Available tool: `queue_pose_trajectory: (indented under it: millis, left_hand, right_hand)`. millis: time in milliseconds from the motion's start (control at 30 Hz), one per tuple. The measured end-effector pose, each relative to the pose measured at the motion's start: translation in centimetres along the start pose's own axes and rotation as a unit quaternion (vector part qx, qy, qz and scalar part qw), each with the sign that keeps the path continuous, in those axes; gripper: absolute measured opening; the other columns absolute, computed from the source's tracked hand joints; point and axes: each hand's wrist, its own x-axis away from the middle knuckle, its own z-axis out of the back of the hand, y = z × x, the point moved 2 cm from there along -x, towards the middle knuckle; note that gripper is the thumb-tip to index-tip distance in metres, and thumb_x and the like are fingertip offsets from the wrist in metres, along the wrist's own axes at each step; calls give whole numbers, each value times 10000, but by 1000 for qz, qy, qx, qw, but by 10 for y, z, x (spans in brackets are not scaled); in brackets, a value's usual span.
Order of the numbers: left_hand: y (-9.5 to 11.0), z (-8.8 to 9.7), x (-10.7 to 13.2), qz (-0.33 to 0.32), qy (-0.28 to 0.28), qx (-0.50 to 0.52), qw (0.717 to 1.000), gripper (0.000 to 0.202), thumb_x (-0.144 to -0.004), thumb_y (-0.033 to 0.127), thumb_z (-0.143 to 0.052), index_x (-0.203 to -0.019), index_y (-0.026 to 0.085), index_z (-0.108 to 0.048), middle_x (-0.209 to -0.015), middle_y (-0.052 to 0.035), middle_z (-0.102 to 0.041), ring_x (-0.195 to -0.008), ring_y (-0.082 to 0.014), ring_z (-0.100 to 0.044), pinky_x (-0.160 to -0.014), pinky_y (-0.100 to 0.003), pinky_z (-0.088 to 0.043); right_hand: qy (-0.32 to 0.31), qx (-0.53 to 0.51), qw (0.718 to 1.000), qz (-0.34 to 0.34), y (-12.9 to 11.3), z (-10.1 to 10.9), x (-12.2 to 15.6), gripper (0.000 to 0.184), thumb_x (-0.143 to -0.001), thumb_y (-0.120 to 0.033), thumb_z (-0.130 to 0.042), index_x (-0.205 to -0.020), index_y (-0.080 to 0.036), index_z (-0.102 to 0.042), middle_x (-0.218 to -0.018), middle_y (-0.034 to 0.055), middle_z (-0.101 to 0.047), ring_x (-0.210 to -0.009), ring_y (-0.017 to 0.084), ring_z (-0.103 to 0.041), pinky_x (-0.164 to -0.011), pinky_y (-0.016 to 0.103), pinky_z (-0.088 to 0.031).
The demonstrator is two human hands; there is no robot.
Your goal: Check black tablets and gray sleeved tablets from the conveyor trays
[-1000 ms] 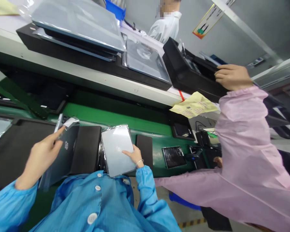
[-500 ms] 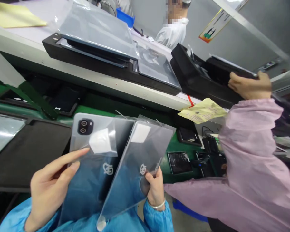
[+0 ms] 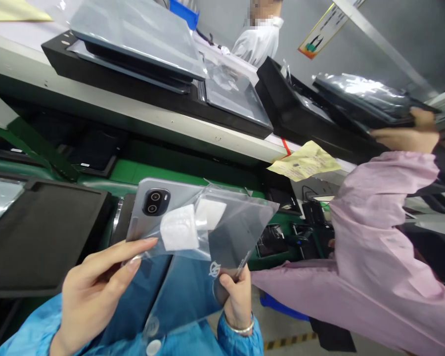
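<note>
My left hand (image 3: 96, 284) is closed at the left edge of a grey-blue tablet (image 3: 178, 190), thumb and index finger on its plastic. The tablet's back faces me, with a dark two-lens camera block (image 3: 156, 201) at its upper left corner. A white label (image 3: 180, 230) lies on the clear film. My right hand (image 3: 237, 296) grips the right side of a second tablet in a clear plastic sleeve (image 3: 241, 225), thumb on its face. That sleeve bears a white label and a pale logo (image 3: 214, 269) and overlaps the first tablet. The lower ends are partly hidden by plastic and my hands.
Sleeved tablets (image 3: 141, 37) lie in a long black tray (image 3: 107, 74) on the shelf ahead. A black tray (image 3: 44, 237) sits at left on the green bench. On my right, a co-worker's pink sleeve (image 3: 374, 207) reaches toward a wrapped black item (image 3: 367, 96). Yellow paper (image 3: 306, 160) hangs nearby.
The two tablets have come closer together, and the right sleeve now covers more of the left tablet, hiding its logo. The co-worker's hand has shifted right, tilting the wrapped black item.
</note>
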Motion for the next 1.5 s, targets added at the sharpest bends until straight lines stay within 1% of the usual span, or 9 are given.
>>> queue_pose_trajectory:
  millis: [367, 500, 700, 767, 833, 900, 1100, 1367, 1500]
  left_hand:
    - [-3, 0, 0, 52, -11, 53, 997, 226, -966, 362, -747, -1129, 505, -808, -1044, 160, -822, -816, -26, -791, -795, 7, -526]
    - [-5, -6, 2, 76, -4, 71, 995, 181, -922, 408, -793, -1092, 457, -832, -1029, 114, -831, -893, -78, -807, -809, -38, -555]
    - [-20, -8, 13, 252, 95, 155, 950, 606, -634, 451, -1002, -1204, 427, -797, -709, 131, -763, -517, -19, -645, -633, -49, -547]
    - [-26, -5, 19, 270, 113, 158, 943, 702, -614, 413, -1013, -1270, 438, -765, -838, 132, -808, -643, -31, -723, -715, -56, -558]
    - [-28, -3, 22, 256, 93, 156, 949, 769, -637, 384, -1002, -1352, 430, -721, -1099, 106, -830, -958, -99, -802, -839, -88, -560]
    - [-23, -4, 21, 229, 67, 152, 959, 828, -662, 370, -989, -1425, 421, -670, -1270, 82, -786, -1157, -161, -767, -912, -124, -551]
    - [-2, -16, 11, 217, 41, 139, 966, 1007, -623, 408, -1003, -1528, 429, -563, -1373, 56, -735, -1338, -256, -640, -1001, -197, -543]
    - [0, -16, 8, 218, 36, 141, 965, 1008, -614, 352, -1006, -1524, 391, -575, -1378, 25, -735, -1280, -270, -694, -1013, -233, -557]
    - [0, -17, 12, 241, 43, 145, 959, 1000, -599, 381, -1012, -1509, 380, -598, -1337, 15, -758, -1220, -276, -733, -989, -252, -579]
  right_hand:
    - [-7, 8, 1000, 4, -2, -2, 10, 610, -509, -446, -1056, -1001, -206, -786, -779, 32, -829, -669, 210, -775, -634, 276, -638]
    - [-22, -15, 1000, 4, 5, -16, 15, 704, -578, -424, -1033, -1192, -233, -746, -1001, 48, -847, -837, 208, -796, -749, 283, -662]
    - [-77, -52, 996, 5, 12, -31, 18, 782, -559, -414, -1048, -1242, -253, -704, -1017, 37, -841, -906, 229, -814, -759, 296, -687]
    - [-90, -53, 995, 9, 12, -29, 18, 754, -552, -395, -1053, -1204, -254, -702, -988, 29, -845, -820, 214, -814, -705, 284, -687]
    - [-104, -45, 994, 9, 11, -26, 18, 737, -563, -385, -1051, -1195, -252, -698, -946, 20, -845, -737, 201, -804, -663, 277, -683]
    - [-112, -31, 993, 10, 12, -24, 19, 735, -586, -382, -1043, -1219, -251, -693, -952, 21, -844, -722, 200, -801, -661, 285, -686]
    - [-111, -13, 993, 48, 13, -24, 21, 729, -636, -373, -1022, -1274, -236, -696, -1189, 58, -822, -1057, 237, -799, -960, 348, -666]
    - [-100, 2, 995, 28, 4, -26, 28, 672, -670, -365, -1001, -1256, -243, -694, -1212, 49, -813, -1121, 238, -780, -1047, 367, -623]
    - [-84, 12, 996, 33, 3, -27, 27, 595, -641, -404, -1011, -1140, -229, -738, -1055, 38, -834, -939, 214, -793, -885, 320, -662]
